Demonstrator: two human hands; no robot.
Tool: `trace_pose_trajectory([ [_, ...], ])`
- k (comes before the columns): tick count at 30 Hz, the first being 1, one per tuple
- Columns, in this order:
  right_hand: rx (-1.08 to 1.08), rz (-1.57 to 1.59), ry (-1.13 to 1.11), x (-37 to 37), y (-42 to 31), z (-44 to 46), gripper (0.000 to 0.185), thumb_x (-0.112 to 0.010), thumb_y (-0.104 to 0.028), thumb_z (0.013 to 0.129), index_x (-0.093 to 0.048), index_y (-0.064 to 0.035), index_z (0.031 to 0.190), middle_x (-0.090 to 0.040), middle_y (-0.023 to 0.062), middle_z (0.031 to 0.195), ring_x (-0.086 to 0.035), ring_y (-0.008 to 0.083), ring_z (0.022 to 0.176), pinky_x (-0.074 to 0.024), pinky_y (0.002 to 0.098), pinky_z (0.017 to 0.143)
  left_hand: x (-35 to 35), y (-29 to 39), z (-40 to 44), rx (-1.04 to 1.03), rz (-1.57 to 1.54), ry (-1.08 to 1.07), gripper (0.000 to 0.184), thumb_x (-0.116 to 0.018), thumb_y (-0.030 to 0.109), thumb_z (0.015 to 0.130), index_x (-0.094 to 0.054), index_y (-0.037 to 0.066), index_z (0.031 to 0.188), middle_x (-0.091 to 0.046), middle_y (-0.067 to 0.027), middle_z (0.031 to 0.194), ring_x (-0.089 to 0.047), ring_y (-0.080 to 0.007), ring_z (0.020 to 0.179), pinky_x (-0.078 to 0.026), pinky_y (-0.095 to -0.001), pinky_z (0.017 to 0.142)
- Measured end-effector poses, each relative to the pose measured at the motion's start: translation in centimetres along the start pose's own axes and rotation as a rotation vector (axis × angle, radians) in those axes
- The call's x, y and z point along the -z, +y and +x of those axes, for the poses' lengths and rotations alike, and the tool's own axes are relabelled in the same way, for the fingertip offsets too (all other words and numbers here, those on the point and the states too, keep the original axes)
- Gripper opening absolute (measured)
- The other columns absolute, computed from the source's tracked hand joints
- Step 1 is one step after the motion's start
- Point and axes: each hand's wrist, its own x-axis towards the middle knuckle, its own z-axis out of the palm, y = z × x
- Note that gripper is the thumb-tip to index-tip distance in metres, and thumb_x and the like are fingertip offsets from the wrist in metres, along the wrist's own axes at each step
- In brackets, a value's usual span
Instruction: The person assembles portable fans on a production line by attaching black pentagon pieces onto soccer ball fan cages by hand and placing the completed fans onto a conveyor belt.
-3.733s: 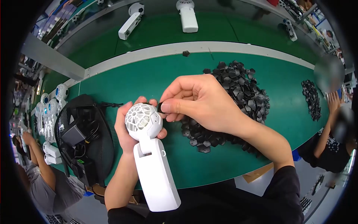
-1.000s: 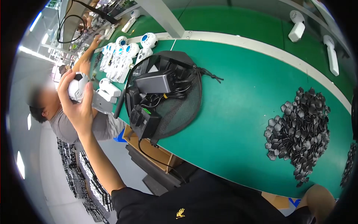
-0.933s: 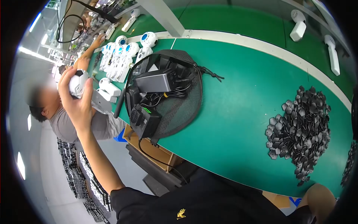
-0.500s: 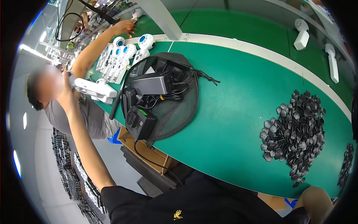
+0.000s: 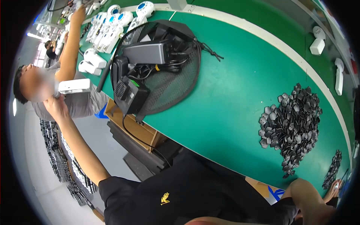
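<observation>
At the far left, my left hand [image 5: 56,107] is raised on an outstretched arm, closed around a white handheld device [image 5: 75,86]. The device's handle lies roughly level and points right; its round head is blurred, beside a person's blurred head. The bare elbow of my right arm [image 5: 300,191] shows at the lower right, by the table edge. My right hand cannot be made out; a skin-coloured sliver shows at the bottom edge. On the green table [image 5: 213,123] lies a large pile of black pentagonal pieces [image 5: 292,127].
A black mesh bag [image 5: 176,90] with adapters and cables lies on the table's left part. Behind it stand several white devices [image 5: 108,32]. A seated person in grey [image 5: 77,103] is at the left. Another person's hand [image 5: 332,191] is near a smaller black pile [image 5: 332,168].
Earlier both my hands were at the white device over the table. My left hand has since carried it far left and turned its handle level. The view has swung left, then tilted lower.
</observation>
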Motion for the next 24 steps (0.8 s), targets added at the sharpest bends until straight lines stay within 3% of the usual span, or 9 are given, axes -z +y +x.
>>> trace_pose_trajectory([
  [2,0.002,0.07,0.025,-4.5,-1.9,-9.6,0.038,-0.051,-0.037,0.086,-0.061,-0.0008,0.08,-0.056,0.0114,0.071,-0.053,0.0214,0.057,-0.0438,0.0343,0.053,-0.9,0.0,-1.8,0.126,-0.009,-0.129,0.04,-0.058,0.019,0.086,-0.043,0.003,0.119,-0.053,-0.0117,0.106,-0.058,-0.0232,0.089,-0.054,-0.0401,0.072],
  [6,-0.033,0.222,0.092,7.2,4.0,19.9,0.04,-0.05,-0.039,0.086,-0.062,-0.0014,0.079,-0.056,0.0108,0.07,-0.052,0.0211,0.056,-0.0435,0.0341,0.052,-3.6,-0.2,-4.3,0.174,0.203,-0.347,0.036,-0.061,0.019,0.084,-0.052,0.002,0.114,-0.056,-0.0101,0.1,-0.055,-0.0179,0.091,-0.048,-0.0307,0.076],
  [8,-0.077,0.303,0.13,5.2,2.6,17.2,0.04,-0.05,-0.04,0.086,-0.062,-0.0017,0.079,-0.056,0.0104,0.069,-0.052,0.021,0.056,-0.0433,0.0341,0.052,-4.4,-0.8,-4.4,-0.148,0.647,-0.417,0.038,-0.067,0.022,0.078,-0.057,0.0,0.108,-0.057,-0.0094,0.101,-0.054,-0.0155,0.09,-0.041,-0.0256,0.081],
  [11,-0.12,0.416,0.162,-0.2,-0.5,7.8,0.042,-0.049,-0.041,0.086,-0.062,-0.0022,0.079,-0.056,0.0099,0.069,-0.052,0.0208,0.055,-0.043,0.034,0.052,-6.5,-1.5,-4.6,-0.396,0.757,-0.506,0.038,-0.068,0.02,0.077,-0.056,-0.001,0.106,-0.058,-0.0108,0.097,-0.054,-0.0169,0.088,-0.041,-0.0264,0.081],
  [15,-0.145,0.502,0.145,-2.6,-0.9,-0.8,0.043,-0.048,-0.043,0.087,-0.063,-0.0028,0.078,-0.056,0.0093,0.068,-0.052,0.0205,0.055,-0.0426,0.0338,0.051,-8.9,-2.8,-5.2,-0.325,0.698,-0.606,0.039,-0.068,0.022,0.077,-0.056,-0.001,0.106,-0.061,-0.0101,0.09,-0.056,-0.0163,0.082,-0.044,-0.0274,0.074],
  [18,-0.211,0.608,0.196,0.5,-0.4,8.0,0.044,-0.048,-0.044,0.087,-0.063,-0.0033,0.077,-0.056,0.0088,0.067,-0.051,0.0203,0.054,-0.0423,0.0337,0.051,-9.8,-4.6,-4.7,-0.287,0.708,-0.739,0.042,-0.07,0.023,0.074,-0.055,0.001,0.107,-0.061,-0.0119,0.092,-0.056,-0.0178,0.088,-0.042,-0.0284,0.081],
  [19,-0.242,0.62,0.222,0.4,-1.1,9.1,0.044,-0.048,-0.044,0.087,-0.063,-0.0033,0.077,-0.056,0.0088,0.067,-0.051,0.0203,0.054,-0.0423,0.0337,0.051,-10.0,-5.2,-4.3,-0.449,0.76,-0.767,0.042,-0.069,0.023,0.075,-0.054,0.001,0.107,-0.059,-0.0145,0.099,-0.055,-0.0223,0.098,-0.039,-0.0308,0.088],
  [23,-0.152,0.396,0.396,0.6,0.3,9.2,0.045,-0.042,-0.042,0.091,-0.063,-0.0032,0.087,-0.058,0.0087,0.074,-0.051,0.0229,0.058,-0.0445,0.0327,0.059,-12.5,-5.1,-5.4,-0.501,0.681,-0.808,0.04,-0.064,0.015,0.074,-0.053,0.001,0.11,-0.057,-0.0164,0.108,-0.051,-0.0265,0.108,-0.036,-0.0332,0.094],
  [24,-0.398,0.028,0.321,-0.9,-0.7,8.0,0.04,-0.04,-0.037,0.092,-0.06,-0.0029,0.092,-0.056,0.0103,0.081,-0.051,0.0236,0.066,-0.0444,0.0336,0.063,-13.0,-4.9,-5.4,-0.511,0.661,-0.823,0.041,-0.063,0.014,0.074,-0.053,0.0,0.111,-0.057,-0.0164,0.109,-0.051,-0.026,0.108,-0.035,-0.0329,0.094],
])
